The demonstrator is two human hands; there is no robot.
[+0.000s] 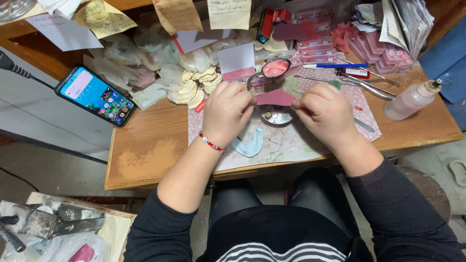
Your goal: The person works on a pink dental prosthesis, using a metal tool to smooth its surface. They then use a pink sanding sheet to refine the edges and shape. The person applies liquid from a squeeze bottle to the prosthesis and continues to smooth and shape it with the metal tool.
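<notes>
Both my hands hold one pink wax sheet (275, 98) stretched between them over a small round metal burner (275, 116). My left hand (227, 109), with a red bead bracelet at the wrist, pinches the sheet's left end. My right hand (324, 110) pinches its right end. Just behind the sheet a metal ladle (274, 69) holds pink melted wax. Under my hands lies a patterned paper mat (291, 143) on the wooden desk (145, 145).
A smartphone (95, 95) with a lit screen lies at the desk's left. White plaster dental casts (194, 87) and plastic bags pile up behind. Pink wax boxes (378, 48), metal tools (369, 85), a blue pen (335, 65) and a squeeze bottle (410, 101) sit right. A pale blue mask (248, 144) lies near the front.
</notes>
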